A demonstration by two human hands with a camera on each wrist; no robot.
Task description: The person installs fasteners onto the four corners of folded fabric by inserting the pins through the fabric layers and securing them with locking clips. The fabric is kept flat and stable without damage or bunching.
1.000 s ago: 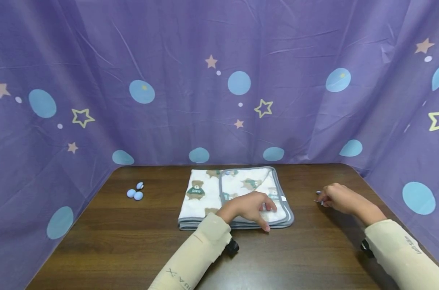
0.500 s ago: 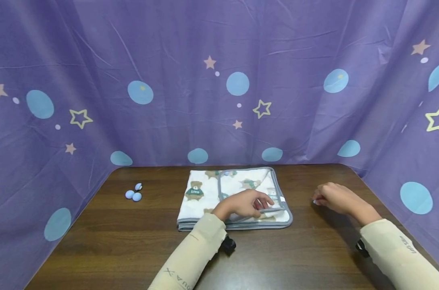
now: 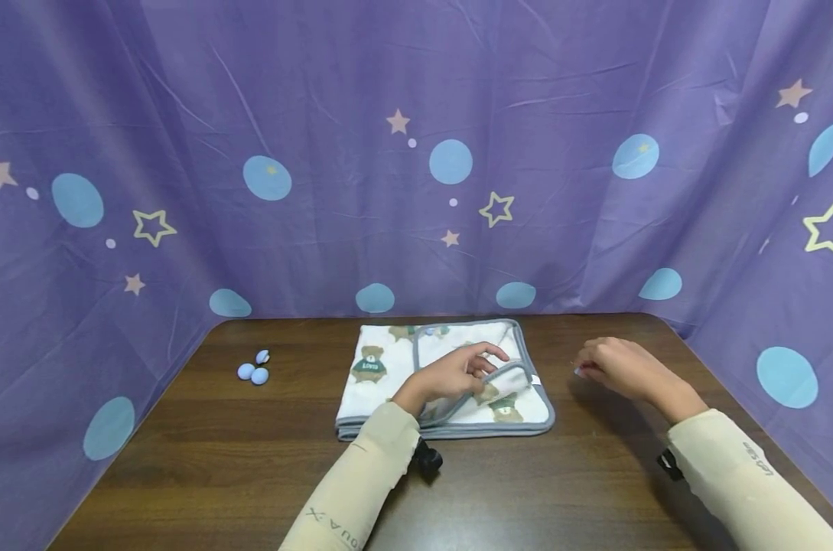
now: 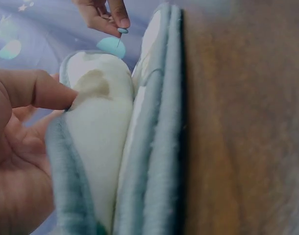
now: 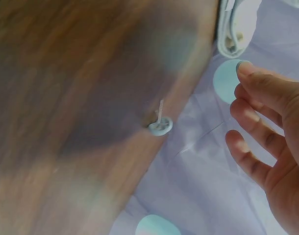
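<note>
A folded white blanket [image 3: 382, 383] with bears and grey-blue trim lies mid-table in the head view. My left hand [image 3: 453, 375] pinches the edge of its top layer between thumb and finger, holding that flap [image 4: 98, 127] raised off the layers below. To the right of the blanket, my right hand [image 3: 619, 367] is above the table. Its thumb and fingertip pinch a small blue-headed pin [image 4: 122, 31], its thin needle pointing down in the left wrist view. A similar blue pin [image 5: 161, 126] rests on the table in the right wrist view, needle up; my right hand hides it in the head view.
Three small round light-blue pieces [image 3: 253, 373] sit together at the table's left. The brown wooden table [image 3: 251, 459] ends at the back against a purple curtain [image 3: 320, 191] with stars and dots, which also flanks both sides.
My left hand has taken hold of the blanket's top layer and raised its near edge away from me. My right hand has lifted the blue-headed pin and moved left, closer to the blanket.
</note>
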